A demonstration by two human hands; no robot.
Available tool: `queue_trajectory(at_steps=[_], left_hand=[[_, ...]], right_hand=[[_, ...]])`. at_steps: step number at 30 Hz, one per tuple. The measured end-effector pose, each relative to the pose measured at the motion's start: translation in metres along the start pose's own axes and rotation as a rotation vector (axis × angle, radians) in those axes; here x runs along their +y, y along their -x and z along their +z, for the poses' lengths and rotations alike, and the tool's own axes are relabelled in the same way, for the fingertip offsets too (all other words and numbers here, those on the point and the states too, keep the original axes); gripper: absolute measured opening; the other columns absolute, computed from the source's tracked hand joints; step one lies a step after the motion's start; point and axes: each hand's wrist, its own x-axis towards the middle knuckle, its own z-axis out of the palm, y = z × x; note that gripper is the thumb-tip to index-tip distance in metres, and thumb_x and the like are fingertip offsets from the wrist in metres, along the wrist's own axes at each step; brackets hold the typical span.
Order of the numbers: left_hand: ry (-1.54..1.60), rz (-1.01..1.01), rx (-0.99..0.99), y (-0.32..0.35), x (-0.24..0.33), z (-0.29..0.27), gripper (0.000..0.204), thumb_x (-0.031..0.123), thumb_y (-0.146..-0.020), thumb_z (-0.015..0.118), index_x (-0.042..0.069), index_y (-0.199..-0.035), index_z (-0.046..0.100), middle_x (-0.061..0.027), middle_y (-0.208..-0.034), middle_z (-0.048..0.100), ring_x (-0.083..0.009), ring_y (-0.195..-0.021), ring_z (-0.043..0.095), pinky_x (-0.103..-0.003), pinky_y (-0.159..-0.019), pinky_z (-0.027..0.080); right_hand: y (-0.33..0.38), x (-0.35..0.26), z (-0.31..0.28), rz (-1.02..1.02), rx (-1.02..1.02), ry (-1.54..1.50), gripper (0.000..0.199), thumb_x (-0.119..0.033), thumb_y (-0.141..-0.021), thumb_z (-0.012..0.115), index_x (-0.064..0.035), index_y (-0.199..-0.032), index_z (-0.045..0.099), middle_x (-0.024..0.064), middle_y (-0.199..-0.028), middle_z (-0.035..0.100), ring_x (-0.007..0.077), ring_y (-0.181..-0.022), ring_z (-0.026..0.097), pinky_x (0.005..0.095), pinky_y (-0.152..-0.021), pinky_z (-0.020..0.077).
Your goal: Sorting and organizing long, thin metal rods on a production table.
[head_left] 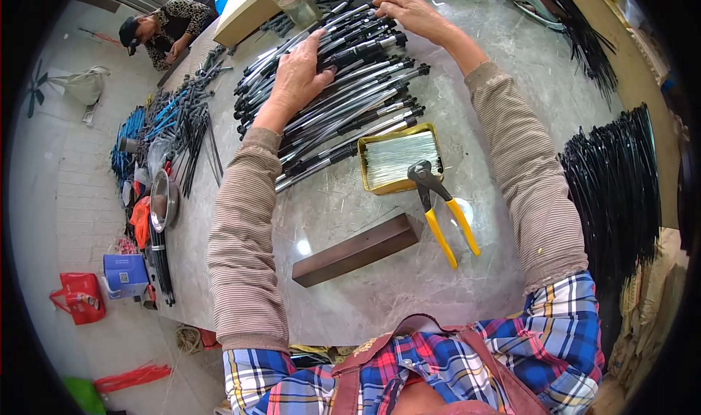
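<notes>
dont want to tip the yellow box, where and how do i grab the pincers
Probably by both yellow handles, right hand coming from the person's side: they splay toward the body, while the dark head lies over the near edge of the yellow box.

Left forearm [244, 247], in a ribbed brown sleeve, runs forward and leans slightly inward to a bare wrist [273, 116]; left hand [294, 79] back-up, thumb spread away from the outstretched index finger, the remaining fingers too hidden to read. Right forearm [527, 174], sleeved alike, slants forward and inward, the right hand [415, 15] reaching farther out than the left, knuckles up, fingers bent and pointing leftward, fingertips close together, grip unclear. Both arms well extended, hands apart, wrists showing no sharp bend.
</notes>
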Motion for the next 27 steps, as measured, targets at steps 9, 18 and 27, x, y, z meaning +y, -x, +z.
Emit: queue_trajectory(at_steps=[9,18,27], left_hand=[[0.103,-0.096,-0.108,-0.024,-0.03,0.002,0.082,0.023,-0.07,0.078,0.008,-0.142,0.041,-0.0134,-0.107,0.063,-0.0285,-0.1,0.06,-0.039,-0.091,0.046],[0.635,-0.291,-0.23,-0.029,-0.024,0.003,0.066,0.016,-0.072,0.081,0.0,-0.13,0.054,-0.004,-0.097,0.059,-0.0162,-0.089,0.057,-0.028,-0.082,0.046],[0.279,-0.025,-0.037,-0.014,-0.012,0.01,0.049,0.012,-0.069,0.077,0.001,-0.114,0.059,-0.0108,-0.101,0.06,-0.025,-0.092,0.06,-0.034,-0.086,0.049]], right_hand=[[0.019,-0.026,-0.013,0.205,0.01,0.099,0.035,-0.034,-0.096,0.058,-0.0069,-0.119,0.064,0.0054,-0.1,0.069,0.0153,-0.093,0.065,0.0313,-0.072,0.0528],[0.012,0.011,-0.026,0.328,-0.033,-0.276,0.032,-0.024,-0.084,0.071,0.0006,-0.104,0.068,0.0057,-0.078,0.069,0.0116,-0.064,0.065,0.0252,-0.05,0.0486],[0.022,-0.011,-0.016,0.425,-0.044,-0.221,0.034,-0.038,-0.093,0.061,-0.0065,-0.104,0.067,0.0039,-0.088,0.066,0.0098,-0.072,0.064,0.0246,-0.059,0.0517]])
